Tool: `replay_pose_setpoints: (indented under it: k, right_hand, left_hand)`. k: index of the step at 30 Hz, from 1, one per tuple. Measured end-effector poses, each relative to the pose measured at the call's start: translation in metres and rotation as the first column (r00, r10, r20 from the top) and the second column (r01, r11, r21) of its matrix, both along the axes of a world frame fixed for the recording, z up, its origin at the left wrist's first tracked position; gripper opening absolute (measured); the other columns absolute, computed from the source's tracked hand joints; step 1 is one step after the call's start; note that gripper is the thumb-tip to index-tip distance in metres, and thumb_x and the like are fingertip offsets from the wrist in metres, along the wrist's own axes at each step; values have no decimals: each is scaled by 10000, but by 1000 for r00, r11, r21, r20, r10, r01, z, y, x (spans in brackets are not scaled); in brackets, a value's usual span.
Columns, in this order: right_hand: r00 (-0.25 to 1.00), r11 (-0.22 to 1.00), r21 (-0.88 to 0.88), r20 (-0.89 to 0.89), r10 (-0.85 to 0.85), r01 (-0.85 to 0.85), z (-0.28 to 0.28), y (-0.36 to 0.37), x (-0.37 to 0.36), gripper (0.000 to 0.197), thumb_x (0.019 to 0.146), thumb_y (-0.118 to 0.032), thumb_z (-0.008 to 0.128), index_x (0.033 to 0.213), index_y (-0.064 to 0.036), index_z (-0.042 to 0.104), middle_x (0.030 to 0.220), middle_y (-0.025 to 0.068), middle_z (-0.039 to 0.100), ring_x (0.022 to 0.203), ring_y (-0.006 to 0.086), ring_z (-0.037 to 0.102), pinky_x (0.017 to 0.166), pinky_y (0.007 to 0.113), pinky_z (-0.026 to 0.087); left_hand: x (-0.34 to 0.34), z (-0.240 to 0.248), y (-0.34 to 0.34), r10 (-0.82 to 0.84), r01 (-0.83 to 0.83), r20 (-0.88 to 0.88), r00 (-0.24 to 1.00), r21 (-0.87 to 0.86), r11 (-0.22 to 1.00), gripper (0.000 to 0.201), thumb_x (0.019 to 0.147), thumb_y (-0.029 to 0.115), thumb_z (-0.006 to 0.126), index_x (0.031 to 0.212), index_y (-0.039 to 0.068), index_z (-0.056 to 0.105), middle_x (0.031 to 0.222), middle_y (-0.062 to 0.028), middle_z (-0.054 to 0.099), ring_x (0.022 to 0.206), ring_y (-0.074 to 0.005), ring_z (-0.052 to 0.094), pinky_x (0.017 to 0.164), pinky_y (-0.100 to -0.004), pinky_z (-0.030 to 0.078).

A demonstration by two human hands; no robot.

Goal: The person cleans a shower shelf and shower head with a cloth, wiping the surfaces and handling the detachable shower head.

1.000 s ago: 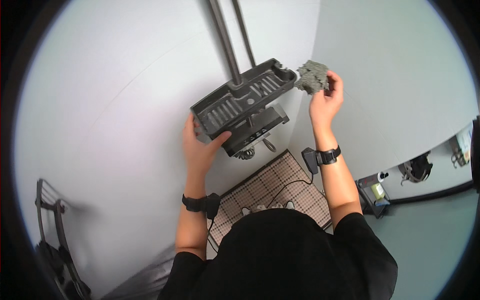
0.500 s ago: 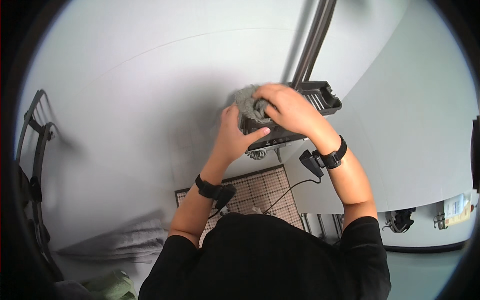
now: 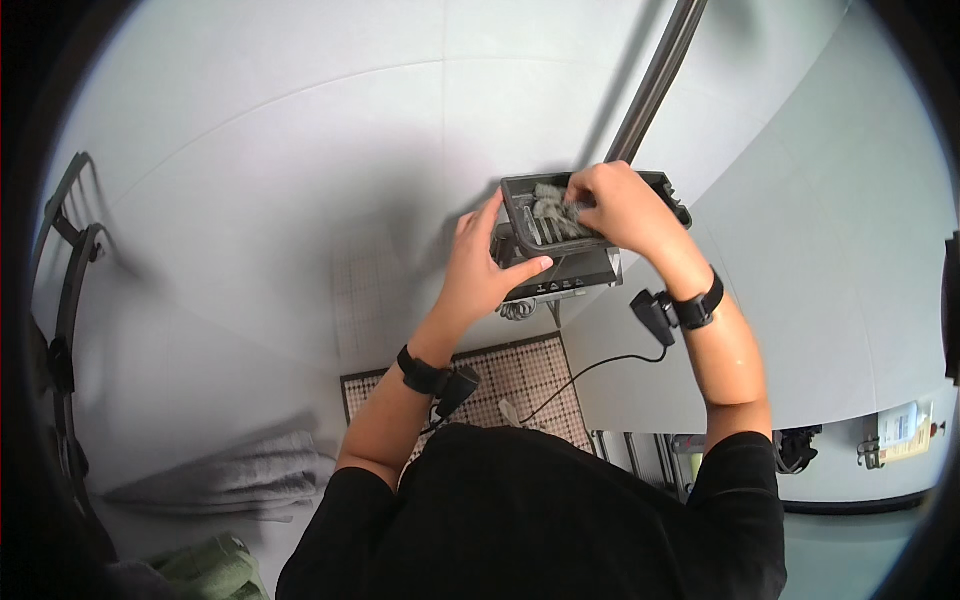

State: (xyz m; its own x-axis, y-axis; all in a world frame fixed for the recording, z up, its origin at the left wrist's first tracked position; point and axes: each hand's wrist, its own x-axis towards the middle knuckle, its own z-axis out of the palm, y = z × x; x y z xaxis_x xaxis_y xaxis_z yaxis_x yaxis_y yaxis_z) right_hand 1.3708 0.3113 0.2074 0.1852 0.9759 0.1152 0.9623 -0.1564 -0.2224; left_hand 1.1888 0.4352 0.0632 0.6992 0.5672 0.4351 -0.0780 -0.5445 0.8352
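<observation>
A dark slatted shower shelf (image 3: 512, 214) is fixed by the lower end of a dark vertical pole. My left hand (image 3: 475, 262) grips the shelf's left end, its thumb along the front side and its fingers up at the far corner. My right hand (image 3: 625, 212) reaches in over the front rim, fingers closed on a crumpled grey cloth (image 3: 552, 212) that lies on the slats. Its fingertips are partly hidden in the cloth. Under the shelf is a dark control panel (image 3: 560, 282) with small buttons and a coiled hose (image 3: 517, 310) below it.
The pole (image 3: 655, 85) rises behind the shelf against pale walls. At the left stands a dark wall rack (image 3: 70, 280), with a grey towel (image 3: 225, 480) below it. A checked mat (image 3: 500, 375) lies on the floor. A cable runs from my right wrist strap.
The cloth has gone from bunched over the shelf's left end to down inside on the slats. My right hand has moved right with it. My left hand stays at the left end.
</observation>
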Motion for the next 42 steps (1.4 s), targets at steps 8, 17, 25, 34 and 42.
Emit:
replay_pose_setpoints:
  k: [8,17,25,34,42]
  right_hand:
    - [960,936,238,-40,278,-261,-39,22,-14,340,782,81,690,1116,61,749,1224,187,734,1131,417,698,988,467,570]
    - [955,944,-169,-144,260,-282,-4,40,-1,274,706,-23,774,974,31,777,908,180,760,842,368,728,768,425,581]
    - [966,963,95,80,245,-252,-27,50,1,213,760,3,795,960,10,723,869,190,738,851,407,724,762,488,573]
    - [976,974,-96,-88,198,-206,-26,51,8,185,729,23,768,907,18,718,762,198,692,717,394,662,648,456,511]
    - [957,933,-212,-75,280,-290,-8,35,-5,153,761,-2,783,912,-2,755,821,180,734,821,398,720,729,473,561]
  left_hand:
    - [3,-11,1,14,-14,7,1000,41,999,1085,802,377,981,1639,-19,417,1449,-223,557,1376,-319,531,1115,-457,456]
    - [2,-5,2,22,-23,10,1000,78,997,1095,773,388,986,1624,-19,430,1433,-192,594,1358,-325,535,1107,-460,460]
    - [5,-8,5,44,-48,38,998,113,992,1058,764,368,994,1603,-12,472,1385,-162,646,1265,-278,588,1036,-418,476]
    - [4,-1,6,39,-41,11,999,145,989,1050,755,363,991,1596,-18,490,1373,-153,668,1298,-280,572,1037,-410,477]
    - [-1,6,12,36,-26,-80,996,129,991,1136,713,432,1020,1568,-83,475,1416,-217,612,1323,-327,573,1074,-440,506]
